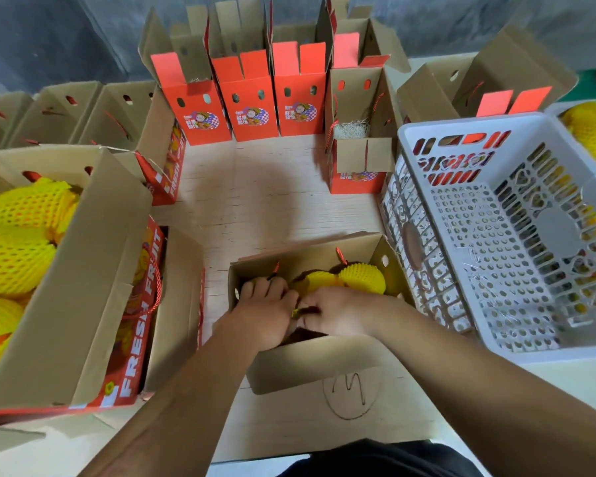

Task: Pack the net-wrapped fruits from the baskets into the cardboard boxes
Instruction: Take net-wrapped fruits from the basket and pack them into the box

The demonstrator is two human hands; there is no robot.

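Net-wrapped fruits (360, 277), two visible, lie in the near cardboard box (310, 366); one white basket (496, 235) beside. Left hand (264, 313) and right hand (334, 313) reach inside, fingers curled; grip contents hidden.

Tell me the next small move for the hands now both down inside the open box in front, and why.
Probably finish seating the fruit under the hands, then reach for the far basket. The left hand and right hand meet inside the open box beside a net-wrapped fruit. The white basket alongside looks emptied, while yellow netted fruit shows in the basket beyond it.
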